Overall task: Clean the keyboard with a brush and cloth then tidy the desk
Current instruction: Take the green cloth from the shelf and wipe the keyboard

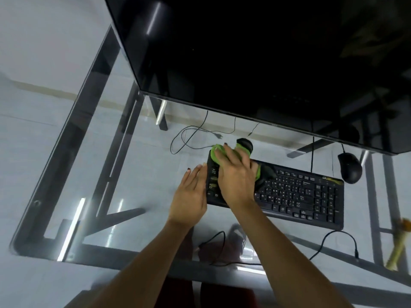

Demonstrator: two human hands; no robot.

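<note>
A black keyboard (pixel 295 194) lies on the glass surface (pixel 93 170), its long axis running from about ten o'clock to four o'clock across the view. At its ten o'clock end a green cloth (pixel 216 152) is pressed flat onto the keys by the right hand (pixel 235 174); the fingers (pixel 222 155) are spread and laid over the cloth rather than clenched around it, so it is held down by the palm, not pinched. The left hand (pixel 191 192) rests open and released against the keyboard's left edge, at nine o'clock of the right hand, holding nothing and apparently bracing the board. The uncleaned length of keys extends from the right hand toward three and four o'clock, so the coming wipe is judged to run along the long axis in that direction, and the right hand is the nearer one for it. A black mouse (pixel 350 167) sits just beyond the far right corner, at two o'clock of the keyboard, close enough to be nudged. A pale handle, possibly the brush (pixel 398 247), lies at the four o'clock edge, blurred. A dark monitor (pixel 255 52) fills twelve o'clock.
</note>
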